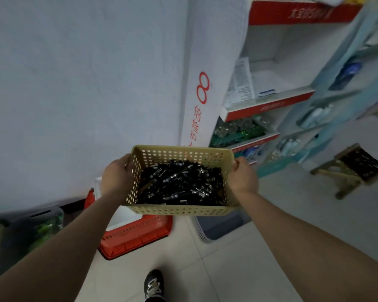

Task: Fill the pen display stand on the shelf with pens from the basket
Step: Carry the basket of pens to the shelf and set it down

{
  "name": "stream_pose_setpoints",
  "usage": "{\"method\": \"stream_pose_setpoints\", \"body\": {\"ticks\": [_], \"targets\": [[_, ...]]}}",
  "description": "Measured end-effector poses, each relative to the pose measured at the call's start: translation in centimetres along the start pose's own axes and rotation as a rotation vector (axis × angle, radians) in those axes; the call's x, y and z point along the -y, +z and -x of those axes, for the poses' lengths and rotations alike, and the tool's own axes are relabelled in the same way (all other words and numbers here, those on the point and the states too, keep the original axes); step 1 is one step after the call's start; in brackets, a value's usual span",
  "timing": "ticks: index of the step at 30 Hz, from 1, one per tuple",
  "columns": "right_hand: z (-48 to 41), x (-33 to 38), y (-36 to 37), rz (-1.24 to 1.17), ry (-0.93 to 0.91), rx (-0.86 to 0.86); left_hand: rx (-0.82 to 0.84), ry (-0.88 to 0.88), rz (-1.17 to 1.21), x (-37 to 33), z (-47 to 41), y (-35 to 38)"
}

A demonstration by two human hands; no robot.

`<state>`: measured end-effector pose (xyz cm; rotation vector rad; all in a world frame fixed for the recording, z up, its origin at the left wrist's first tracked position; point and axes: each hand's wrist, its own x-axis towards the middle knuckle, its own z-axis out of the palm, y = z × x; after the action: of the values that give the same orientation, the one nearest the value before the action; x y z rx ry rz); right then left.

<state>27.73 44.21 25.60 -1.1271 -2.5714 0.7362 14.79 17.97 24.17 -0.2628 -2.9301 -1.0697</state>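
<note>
A beige perforated basket hangs in the air in front of me, holding a heap of several black pens with silver clips. My left hand grips its left rim, fingers curled over the edge. On the opposite side my right hand grips the right rim. A white shelf unit with red edge strips stands to the upper right. No pen display stand is visible on it.
A red plastic crate and a grey bin sit on the tiled floor below the basket. A small wooden stool stands at the right. A white wall fills the left; bagged goods lie at the bottom left. My shoe shows below.
</note>
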Motion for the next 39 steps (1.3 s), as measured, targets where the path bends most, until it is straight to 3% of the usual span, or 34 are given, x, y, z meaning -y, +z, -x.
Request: {"method": "stream_pose_setpoints", "body": {"ticks": [23,39], "targets": [[3.4,-24.5,-20.1,0.003,0.625,-0.394,0.420,0.598,0.089,-29.0,7.3,16.6],[5.2,-47.9,-35.3,-0.016,0.909,-0.593,0.628,0.794,0.128,-52.5,21.3,36.2]]}}
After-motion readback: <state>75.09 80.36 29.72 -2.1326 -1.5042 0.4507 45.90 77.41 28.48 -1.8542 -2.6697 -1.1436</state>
